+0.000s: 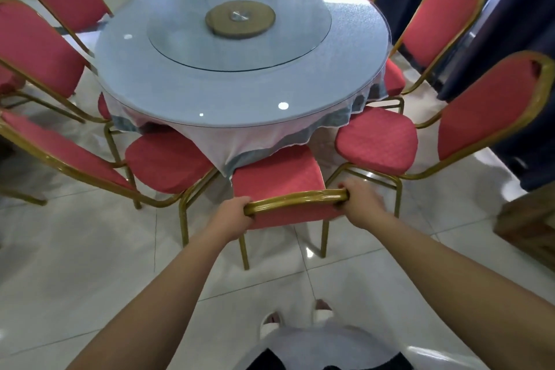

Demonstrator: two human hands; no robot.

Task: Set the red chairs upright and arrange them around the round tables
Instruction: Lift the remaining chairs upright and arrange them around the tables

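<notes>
The left hand (232, 216) and right hand (359, 204) grip the two ends of the gold top rail of the near chair (276, 177), fingers curled round the tube. The chair stands upright on the tiled floor (90, 249), its seat front just under the hanging cloth (258, 144) of the round surface (240, 93). Other chairs (378, 141) stand around the surface, seats toward it. A glass turntable (240, 48) lies at its centre.
</notes>
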